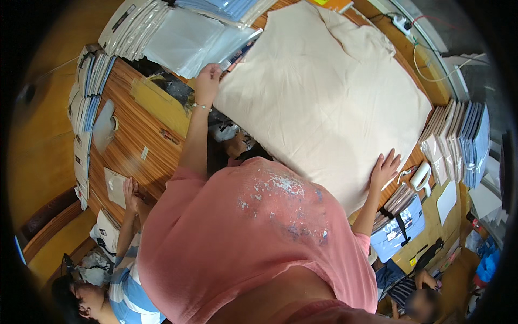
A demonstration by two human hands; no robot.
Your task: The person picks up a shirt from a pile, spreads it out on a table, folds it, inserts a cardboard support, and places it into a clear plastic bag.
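**Both hands on the cream cloth**

Our left hand point(207, 82) sits at upper centre of the frame, fingers curled together on the near-left corner of the cream cloth point(324, 92); whether they pinch it or only press, we cannot tell; our right hand point(384, 170) lies flat at right of centre, fingers spread apart on the cloth's lower edge; the cloth covers the upper middle of the wooden table point(135, 135); clear plastic bags point(183, 38) stacked at upper left; packaged stacks point(458, 140) at right; another person's hand point(129, 193) at lower left touches a small card point(115, 186).
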